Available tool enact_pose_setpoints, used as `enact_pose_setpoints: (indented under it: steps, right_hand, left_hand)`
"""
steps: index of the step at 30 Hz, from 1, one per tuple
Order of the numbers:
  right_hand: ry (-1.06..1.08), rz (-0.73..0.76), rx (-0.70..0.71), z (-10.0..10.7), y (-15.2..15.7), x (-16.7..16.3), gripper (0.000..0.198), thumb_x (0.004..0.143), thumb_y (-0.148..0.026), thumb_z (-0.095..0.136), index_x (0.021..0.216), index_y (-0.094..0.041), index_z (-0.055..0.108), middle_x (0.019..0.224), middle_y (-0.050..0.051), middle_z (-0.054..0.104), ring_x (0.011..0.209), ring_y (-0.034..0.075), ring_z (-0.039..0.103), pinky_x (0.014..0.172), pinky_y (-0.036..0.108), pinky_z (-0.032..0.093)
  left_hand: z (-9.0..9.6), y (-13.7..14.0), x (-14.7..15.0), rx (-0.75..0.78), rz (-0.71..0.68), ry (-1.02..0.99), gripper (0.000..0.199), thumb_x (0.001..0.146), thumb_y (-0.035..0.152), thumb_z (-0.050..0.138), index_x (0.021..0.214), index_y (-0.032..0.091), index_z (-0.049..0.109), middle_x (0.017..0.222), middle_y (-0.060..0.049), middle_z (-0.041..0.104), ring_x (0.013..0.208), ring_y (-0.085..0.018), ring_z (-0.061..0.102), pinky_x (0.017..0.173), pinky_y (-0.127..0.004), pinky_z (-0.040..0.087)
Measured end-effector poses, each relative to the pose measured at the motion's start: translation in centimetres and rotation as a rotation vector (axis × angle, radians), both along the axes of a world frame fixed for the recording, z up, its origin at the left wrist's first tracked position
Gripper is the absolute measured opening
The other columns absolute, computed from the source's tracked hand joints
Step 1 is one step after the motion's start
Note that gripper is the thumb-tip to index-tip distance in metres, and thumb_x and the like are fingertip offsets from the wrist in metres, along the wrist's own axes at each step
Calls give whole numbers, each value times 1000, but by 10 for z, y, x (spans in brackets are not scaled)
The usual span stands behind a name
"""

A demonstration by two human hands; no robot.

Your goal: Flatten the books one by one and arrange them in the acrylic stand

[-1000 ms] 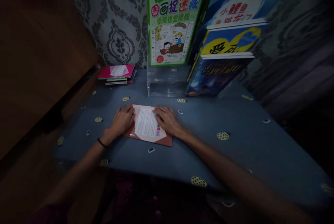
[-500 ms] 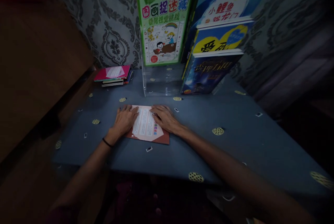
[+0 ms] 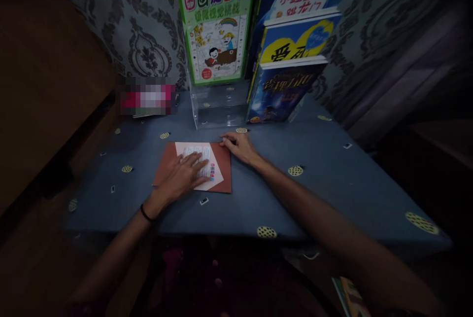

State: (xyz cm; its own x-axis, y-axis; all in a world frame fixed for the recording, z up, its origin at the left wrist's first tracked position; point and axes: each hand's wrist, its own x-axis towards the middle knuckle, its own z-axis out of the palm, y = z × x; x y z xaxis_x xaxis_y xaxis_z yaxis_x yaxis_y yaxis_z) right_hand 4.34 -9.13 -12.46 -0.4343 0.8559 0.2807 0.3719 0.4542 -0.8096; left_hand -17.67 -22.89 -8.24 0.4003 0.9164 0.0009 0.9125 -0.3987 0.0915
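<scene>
A thin reddish-brown book (image 3: 223,160) lies flat on the table, with a pale printed panel of text lines and coloured characters on its upper face. My left hand (image 3: 186,173) rests spread over that panel, fingers apart, covering part of the text. At the book's far right corner, my right hand (image 3: 239,148) has its thumb and fingers pressed together on the edge. The underside of that grip is hidden.
A clear acrylic stand (image 3: 221,117) at the back holds several upright books, among them a green picture book (image 3: 216,26) and a dark blue book (image 3: 284,90). A blurred stack (image 3: 148,100) sits back left on the blue patterned tablecloth (image 3: 332,193).
My left hand has slid rightward onto the middle of the printed panel. My right hand has drawn off the panel to the far right corner and pinched in. The view has tilted down slightly.
</scene>
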Motion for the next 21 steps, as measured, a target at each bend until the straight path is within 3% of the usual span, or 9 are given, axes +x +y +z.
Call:
enact_pose_setpoints:
  steps: [7,11,14,18,21]
  right_hand:
    - [-1,-12,18,-1,0,-1,27,93,-22,56,112,-19,75,90,5,82,91,23,77,86,37,57]
    - [-5,-5,31,0,-1,-1,28,93,-22,55,112,-20,75,91,5,82,91,23,76,85,36,57]
    - [-10,-3,42,1,-1,0,26,92,-23,56,107,-20,76,92,5,82,91,23,75,82,35,56]
    - [4,50,64,2,-1,1,30,97,-37,53,88,-20,76,85,5,80,81,22,73,77,33,53]
    - [61,71,2,3,-1,1,53,98,-61,45,81,-21,73,81,5,79,78,22,72,77,32,52]
  left_hand:
    - [-5,-10,2,-51,-97,39,77,93,66,57,156,25,38,166,-17,34,156,-32,28,122,-58,30]
    - [-11,-15,5,8,-120,100,67,100,61,48,155,23,39,163,-17,40,154,-34,31,120,-56,35]
    - [-8,-23,11,71,-138,138,51,106,49,40,147,21,48,153,-15,53,147,-33,44,114,-47,44]
    - [3,-27,15,82,-36,91,37,110,39,32,118,20,63,114,-12,75,108,-25,72,82,-30,55]
    - [11,-23,11,82,96,-44,36,109,36,31,102,20,63,80,-5,71,71,-17,69,64,-25,45]
